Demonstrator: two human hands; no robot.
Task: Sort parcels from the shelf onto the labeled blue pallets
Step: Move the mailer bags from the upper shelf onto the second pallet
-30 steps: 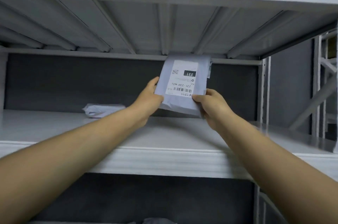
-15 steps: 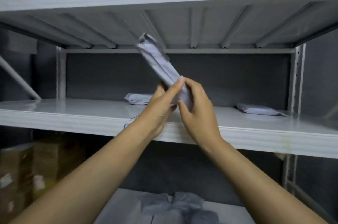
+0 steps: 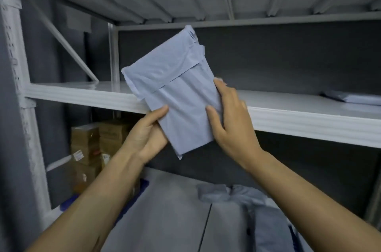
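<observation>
Shelf spans the frame, white metal. Just before its front edge, a grey parcel tilts upright, flap side showing, clamped between the left hand below and the right hand alongside.

No words or numbers can be read here. The grey parcel shows its plain back side. The brown boxes have small stickers, too blurry to read.

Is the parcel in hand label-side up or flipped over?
Flipped over: the parcel shows its folded flap seam and no label, held by the left hand and right hand.
</observation>
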